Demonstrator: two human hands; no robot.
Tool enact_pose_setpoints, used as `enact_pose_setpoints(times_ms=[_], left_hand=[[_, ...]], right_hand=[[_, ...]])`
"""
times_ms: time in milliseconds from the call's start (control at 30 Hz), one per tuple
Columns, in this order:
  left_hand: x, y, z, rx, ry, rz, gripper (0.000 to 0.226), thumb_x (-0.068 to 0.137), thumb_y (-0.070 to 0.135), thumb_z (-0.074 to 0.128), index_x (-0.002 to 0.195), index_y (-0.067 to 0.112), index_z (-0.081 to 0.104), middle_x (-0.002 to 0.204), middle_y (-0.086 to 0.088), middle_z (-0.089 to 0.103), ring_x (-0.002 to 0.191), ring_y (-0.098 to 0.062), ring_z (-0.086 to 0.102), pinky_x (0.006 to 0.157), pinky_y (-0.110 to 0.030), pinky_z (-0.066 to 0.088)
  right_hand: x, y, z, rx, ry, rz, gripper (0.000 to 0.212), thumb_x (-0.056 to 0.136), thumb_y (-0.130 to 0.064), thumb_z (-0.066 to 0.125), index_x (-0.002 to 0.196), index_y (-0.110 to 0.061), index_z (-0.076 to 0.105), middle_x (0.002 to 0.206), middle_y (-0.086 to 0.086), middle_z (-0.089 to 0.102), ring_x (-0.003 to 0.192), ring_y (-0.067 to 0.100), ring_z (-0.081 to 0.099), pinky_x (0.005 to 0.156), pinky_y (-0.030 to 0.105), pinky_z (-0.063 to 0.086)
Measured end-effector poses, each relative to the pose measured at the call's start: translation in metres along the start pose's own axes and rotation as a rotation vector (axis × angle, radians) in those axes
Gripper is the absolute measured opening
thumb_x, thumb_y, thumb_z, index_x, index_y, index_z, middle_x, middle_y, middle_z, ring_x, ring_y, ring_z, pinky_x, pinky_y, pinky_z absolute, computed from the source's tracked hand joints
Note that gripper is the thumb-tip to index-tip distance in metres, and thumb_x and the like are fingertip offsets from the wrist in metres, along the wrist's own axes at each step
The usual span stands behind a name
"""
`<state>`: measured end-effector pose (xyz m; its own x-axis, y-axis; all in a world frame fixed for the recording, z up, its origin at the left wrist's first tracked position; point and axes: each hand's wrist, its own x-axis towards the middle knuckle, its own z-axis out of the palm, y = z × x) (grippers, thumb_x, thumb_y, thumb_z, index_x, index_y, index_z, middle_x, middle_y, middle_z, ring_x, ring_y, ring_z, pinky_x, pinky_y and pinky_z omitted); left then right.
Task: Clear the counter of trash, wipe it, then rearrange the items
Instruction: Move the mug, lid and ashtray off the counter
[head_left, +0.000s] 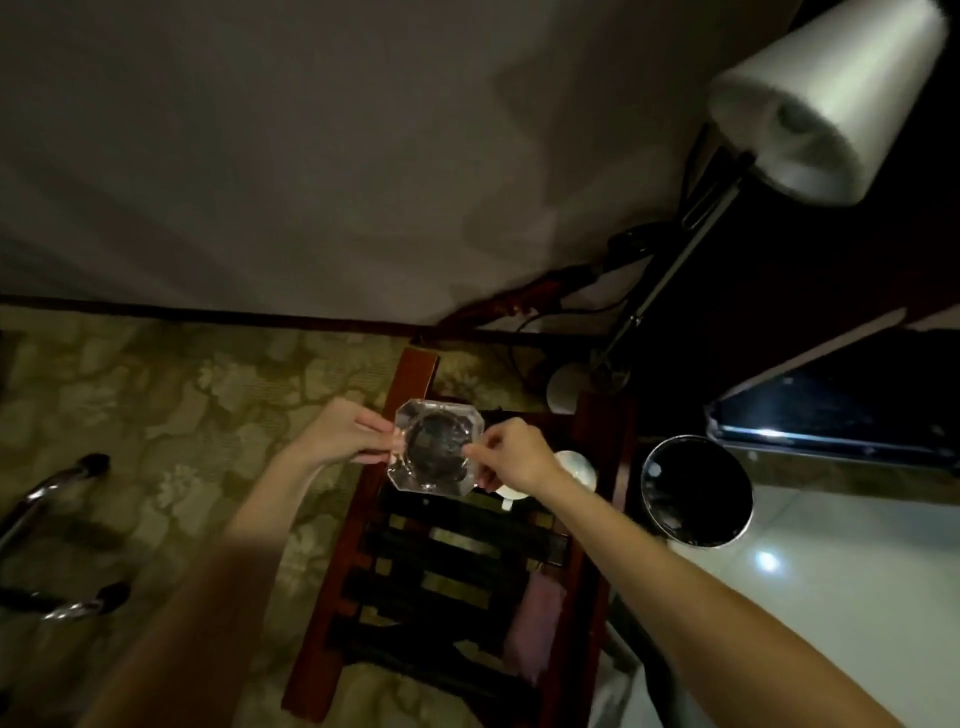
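A clear glass ashtray (435, 451) with cut corners and a dark round hollow is held up above a wooden luggage rack (457, 561). My left hand (345, 431) pinches its left edge and my right hand (511, 454) pinches its right edge. A white cup (575, 467) rests on the rack just behind my right hand, partly hidden. A round bin (696, 491) with a dark inside stands to the right of the rack.
A floor lamp (821, 98) with a white shade leans at the upper right, its cables trailing along the wall. A dark glossy counter edge (831, 421) and pale surface lie at right. Chrome chair legs (52, 499) stand on patterned carpet at left.
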<state>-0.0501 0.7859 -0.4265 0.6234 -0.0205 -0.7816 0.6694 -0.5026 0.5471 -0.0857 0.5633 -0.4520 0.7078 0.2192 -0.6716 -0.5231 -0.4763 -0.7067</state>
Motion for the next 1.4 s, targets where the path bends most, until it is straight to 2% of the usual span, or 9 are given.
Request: enact_pose_setpoints(times_ms=[167, 267, 367, 500, 733, 933, 1133, 1300, 1400], left_hand=[[0.059, -0.057, 0.002, -0.011, 0.046, -0.053, 0.013, 0.076, -0.002, 0.071, 0.081, 0.009, 0.068, 0.089, -0.01, 0.07, 0.08, -0.017, 0.067, 0.068, -0.021, 0.058], [0.086, -0.078, 0.006, -0.028, 0.074, -0.052, 0.014, 0.077, -0.003, 0.071, 0.088, 0.006, 0.068, 0.089, -0.006, 0.067, 0.082, -0.017, 0.066, 0.071, -0.022, 0.058], [0.114, -0.098, 0.017, -0.024, 0.136, -0.061, 0.022, 0.078, -0.003, 0.071, 0.1, -0.006, 0.067, 0.091, -0.013, 0.068, 0.079, -0.016, 0.064, 0.075, -0.025, 0.058], [0.145, -0.119, 0.038, -0.053, 0.275, -0.068, 0.03, 0.079, 0.0, 0.073, 0.106, -0.01, 0.066, 0.095, -0.018, 0.067, 0.076, -0.017, 0.063, 0.062, -0.016, 0.057], [0.18, -0.148, 0.048, -0.066, 0.366, -0.072, 0.032, 0.08, 0.002, 0.072, 0.11, -0.004, 0.066, 0.108, -0.021, 0.068, 0.095, -0.026, 0.066, 0.093, -0.046, 0.052], [0.173, -0.137, 0.053, -0.068, 0.319, -0.098, 0.036, 0.081, 0.004, 0.072, 0.115, -0.001, 0.064, 0.115, -0.018, 0.066, 0.107, -0.028, 0.063, 0.099, -0.044, 0.049], [0.141, -0.104, 0.043, 0.01, 0.254, -0.045, 0.044, 0.083, 0.007, 0.071, 0.123, -0.003, 0.056, 0.123, -0.017, 0.061, 0.111, -0.027, 0.06, 0.092, -0.032, 0.047], [0.088, -0.057, 0.03, 0.147, 0.123, 0.035, 0.034, 0.085, 0.015, 0.069, 0.117, 0.005, 0.061, 0.114, -0.01, 0.066, 0.104, -0.02, 0.062, 0.095, -0.033, 0.049], [0.046, -0.018, 0.022, 0.253, 0.069, 0.097, 0.03, 0.088, 0.017, 0.065, 0.117, 0.011, 0.061, 0.105, 0.001, 0.065, 0.101, -0.014, 0.061, 0.095, -0.029, 0.047]], right_hand=[[0.051, 0.033, 0.056, -0.007, 0.024, 0.108, 0.029, 0.098, -0.024, 0.052, 0.075, -0.01, 0.061, 0.072, 0.016, 0.069, 0.057, 0.023, 0.063, 0.07, 0.04, 0.059], [0.082, 0.05, 0.079, -0.074, 0.028, 0.178, 0.027, 0.099, -0.024, 0.05, 0.097, -0.002, 0.065, 0.088, 0.02, 0.071, 0.073, 0.032, 0.068, 0.066, 0.036, 0.056], [0.111, 0.067, 0.097, -0.192, -0.011, 0.24, 0.027, 0.092, -0.013, 0.06, 0.114, 0.004, 0.062, 0.107, 0.021, 0.068, 0.096, 0.036, 0.067, 0.082, 0.043, 0.056], [0.137, 0.079, 0.109, -0.393, -0.002, 0.262, 0.037, 0.093, -0.01, 0.055, 0.128, 0.0, 0.053, 0.126, 0.017, 0.06, 0.115, 0.033, 0.058, 0.089, 0.036, 0.048], [0.163, 0.076, 0.116, -0.158, 0.05, 0.374, 0.051, 0.092, 0.002, 0.049, 0.138, 0.006, 0.027, 0.137, 0.023, 0.045, 0.126, 0.036, 0.048, 0.096, 0.038, 0.043], [0.165, 0.068, 0.105, -0.209, -0.063, 0.368, 0.046, 0.097, -0.003, 0.042, 0.138, 0.012, 0.028, 0.143, 0.026, 0.034, 0.131, 0.036, 0.039, 0.107, 0.038, 0.038], [0.151, 0.042, 0.094, -0.219, -0.065, 0.328, 0.061, 0.096, -0.025, 0.047, 0.143, 0.004, 0.019, 0.14, 0.02, 0.042, 0.123, 0.034, 0.05, 0.1, 0.041, 0.046], [0.106, 0.016, 0.053, -0.474, -0.012, 0.074, 0.036, 0.095, -0.037, 0.051, 0.118, -0.01, 0.056, 0.113, 0.012, 0.065, 0.102, 0.031, 0.063, 0.078, 0.036, 0.05], [0.067, -0.011, 0.021, -0.602, 0.053, -0.046, 0.031, 0.093, -0.039, 0.053, 0.107, -0.012, 0.061, 0.104, 0.01, 0.066, 0.096, 0.032, 0.063, 0.068, 0.033, 0.044]])
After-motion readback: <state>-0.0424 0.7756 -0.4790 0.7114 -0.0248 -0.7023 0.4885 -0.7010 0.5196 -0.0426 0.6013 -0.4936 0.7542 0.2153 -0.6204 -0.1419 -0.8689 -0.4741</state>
